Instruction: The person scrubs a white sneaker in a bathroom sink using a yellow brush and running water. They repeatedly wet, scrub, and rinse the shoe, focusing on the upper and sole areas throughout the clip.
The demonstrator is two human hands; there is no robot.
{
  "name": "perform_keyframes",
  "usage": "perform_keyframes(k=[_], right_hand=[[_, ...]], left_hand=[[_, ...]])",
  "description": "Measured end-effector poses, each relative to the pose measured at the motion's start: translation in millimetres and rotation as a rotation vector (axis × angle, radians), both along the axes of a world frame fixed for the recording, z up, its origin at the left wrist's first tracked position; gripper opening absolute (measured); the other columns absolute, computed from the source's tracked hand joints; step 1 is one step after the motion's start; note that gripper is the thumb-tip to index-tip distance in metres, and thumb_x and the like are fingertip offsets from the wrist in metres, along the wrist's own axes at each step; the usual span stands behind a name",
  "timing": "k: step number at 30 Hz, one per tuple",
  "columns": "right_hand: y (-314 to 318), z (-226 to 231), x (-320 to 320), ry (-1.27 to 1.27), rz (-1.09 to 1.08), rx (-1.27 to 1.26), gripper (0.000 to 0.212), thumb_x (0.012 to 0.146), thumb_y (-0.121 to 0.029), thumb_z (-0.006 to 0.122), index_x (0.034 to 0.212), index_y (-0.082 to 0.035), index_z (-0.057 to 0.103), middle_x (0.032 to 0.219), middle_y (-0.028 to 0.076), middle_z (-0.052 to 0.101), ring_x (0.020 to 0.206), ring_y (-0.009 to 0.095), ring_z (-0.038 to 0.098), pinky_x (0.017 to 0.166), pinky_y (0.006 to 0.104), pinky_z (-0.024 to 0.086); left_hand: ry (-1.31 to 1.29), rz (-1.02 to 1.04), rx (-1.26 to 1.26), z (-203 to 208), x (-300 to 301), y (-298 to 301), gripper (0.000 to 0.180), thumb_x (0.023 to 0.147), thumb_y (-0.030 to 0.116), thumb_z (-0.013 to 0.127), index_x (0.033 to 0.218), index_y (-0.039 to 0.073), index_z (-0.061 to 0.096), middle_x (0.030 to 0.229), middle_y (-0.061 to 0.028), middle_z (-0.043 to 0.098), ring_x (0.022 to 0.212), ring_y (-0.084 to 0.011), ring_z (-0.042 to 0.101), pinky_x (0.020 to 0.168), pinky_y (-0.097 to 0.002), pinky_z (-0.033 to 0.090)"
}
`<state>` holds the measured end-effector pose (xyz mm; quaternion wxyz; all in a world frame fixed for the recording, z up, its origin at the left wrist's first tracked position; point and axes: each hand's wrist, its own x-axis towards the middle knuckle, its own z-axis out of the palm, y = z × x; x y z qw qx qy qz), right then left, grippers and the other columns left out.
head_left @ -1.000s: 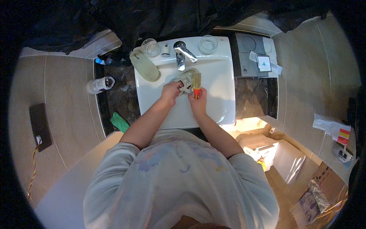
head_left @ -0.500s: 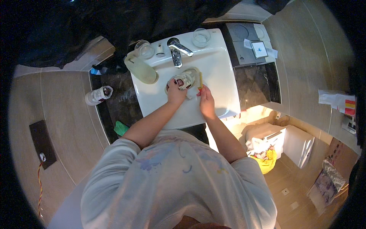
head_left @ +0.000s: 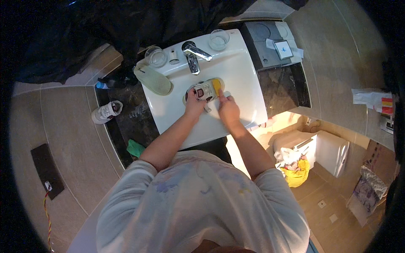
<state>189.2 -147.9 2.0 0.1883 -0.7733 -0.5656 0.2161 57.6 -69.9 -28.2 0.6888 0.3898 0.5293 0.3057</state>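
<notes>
Over the white sink basin, my left hand grips a small white sneaker with dark patches, its fingers closed round the heel and opening. In my right hand is a yellow scrubbing brush, held by its near end. The brush lies against the sneaker's toe, yellow back up, its bristles hidden. A short strap hangs from the sneaker's near side. Beyond the hands stands the chrome faucet.
A pale green, sole-shaped piece rests on the sink's left rim. Two clear bowls flank the faucet. Another white sneaker and a green cloth are on the left. At the right sits a grey box.
The brush has turned from standing on edge beside the toe, bristles showing, to lying over the toe with its back up. My right hand has rolled over with it.
</notes>
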Motion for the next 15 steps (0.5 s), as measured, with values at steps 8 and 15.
perform_keyframes(k=[8, 15], right_hand=[[7, -1, -1, -0.068, -0.002, -0.075, 0.051, 0.09, -0.012, 0.049, 0.142, -0.014, 0.051, 0.082, 0.02, 0.061, 0.071, 0.039, 0.063, 0.062, 0.0497, 0.053], [2, 14, -11, -0.015, 0.135, -0.102, 0.048, 0.096, -0.018, 0.046, 0.143, -0.012, 0.048, 0.083, 0.023, 0.063, 0.07, 0.042, 0.065, 0.06, 0.0505, 0.053]], left_hand=[[-0.204, 0.008, -0.058, -2, -13, 3, 0.066, 0.076, -0.018, 0.058, 0.135, 0.005, 0.038, 0.13, -0.0093, 0.056, 0.121, -0.0209, 0.056, 0.099, -0.0359, 0.049], [-0.321, -0.021, -0.176, 11, -22, 11, 0.07, 0.076, -0.018, 0.059, 0.137, 0.007, 0.038, 0.131, -0.0074, 0.056, 0.123, -0.021, 0.055, 0.102, -0.0355, 0.047]])
